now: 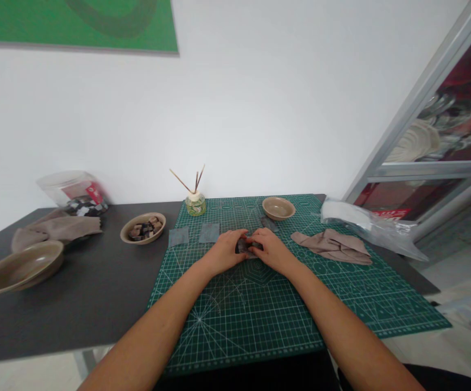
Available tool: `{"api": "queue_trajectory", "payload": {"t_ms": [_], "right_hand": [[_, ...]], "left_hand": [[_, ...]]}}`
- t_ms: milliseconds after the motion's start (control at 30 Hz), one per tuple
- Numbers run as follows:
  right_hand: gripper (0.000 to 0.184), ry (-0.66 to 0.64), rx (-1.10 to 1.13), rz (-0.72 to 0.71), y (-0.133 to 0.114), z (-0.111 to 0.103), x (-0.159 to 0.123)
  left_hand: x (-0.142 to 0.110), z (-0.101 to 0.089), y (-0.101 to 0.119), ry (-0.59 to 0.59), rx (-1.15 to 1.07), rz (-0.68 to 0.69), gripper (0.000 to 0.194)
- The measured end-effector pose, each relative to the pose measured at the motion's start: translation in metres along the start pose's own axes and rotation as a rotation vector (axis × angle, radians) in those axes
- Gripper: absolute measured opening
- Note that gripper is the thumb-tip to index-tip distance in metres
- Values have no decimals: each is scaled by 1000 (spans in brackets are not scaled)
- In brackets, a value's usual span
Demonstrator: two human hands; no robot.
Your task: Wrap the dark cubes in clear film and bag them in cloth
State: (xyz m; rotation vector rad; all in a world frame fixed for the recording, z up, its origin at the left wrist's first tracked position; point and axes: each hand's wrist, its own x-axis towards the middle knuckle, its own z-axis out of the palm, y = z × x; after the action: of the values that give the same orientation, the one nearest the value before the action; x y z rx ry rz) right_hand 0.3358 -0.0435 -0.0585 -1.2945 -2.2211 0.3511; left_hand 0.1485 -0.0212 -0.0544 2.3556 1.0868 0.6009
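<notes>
1. Writing first, since that's what usually gets asked: a red label (94, 193) is being shown on the clear tub (62, 187) at far left, with pale marks too blurry to be read; another red label (390, 214) is being seen behind the cabinet glass at right, also unreadable; the little print on the diffuser bottle (195, 207) isn't being made out either.
2. White grid lines, fans and polygons are being displayed on the green cutting mat (255, 326); any numbers are being lost to size.
3. Both forearms are being angled inward from the bottom edge; the left hand (227, 251) and right hand (271, 251) are being held close together over the mat, knuckles up, fingers curled and thumbs nearer the body.
4. A dark piece (242, 246) is being pinched between the fingertips of both hands, around mid-mat; its exact shape is being hidden by them.
5. Two thin grey squares (209, 233) are being displayed left of the hands; the cloth (331, 245) is being seen crumpled to the right, well apart from them.
</notes>
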Motion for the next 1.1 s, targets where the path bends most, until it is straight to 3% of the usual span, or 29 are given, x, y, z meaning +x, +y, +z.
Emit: {"api": "queue_trajectory", "payload": {"t_ms": [100,233,400,533,700,867,1000,1100], "right_hand": [[19,69,-31,95,1,-1,0],[19,-11,43,22,-1,-4,0],[16,39,40,106,-4,-7,0],[15,-29,180,26,-8,-9,-1],[17,51,85,77,-5,-11,-1],[17,-23,190,-20,-2,-11,-1],[16,37,111,65,-2,-10,1],[16,-2,184,26,-2,-9,1]], "left_hand": [[0,0,3,-9,-17,-9,65],[-1,0,4,-7,-36,-16,68],[0,1,1,-8,-70,-13,75],[0,0,1,-12,-68,3,75],[-2,-3,4,-47,-32,-4,77],[-2,-4,4,-73,9,26,80],[-2,-1,1,-42,14,25,78],[-1,0,2,-46,5,21,79]]}}
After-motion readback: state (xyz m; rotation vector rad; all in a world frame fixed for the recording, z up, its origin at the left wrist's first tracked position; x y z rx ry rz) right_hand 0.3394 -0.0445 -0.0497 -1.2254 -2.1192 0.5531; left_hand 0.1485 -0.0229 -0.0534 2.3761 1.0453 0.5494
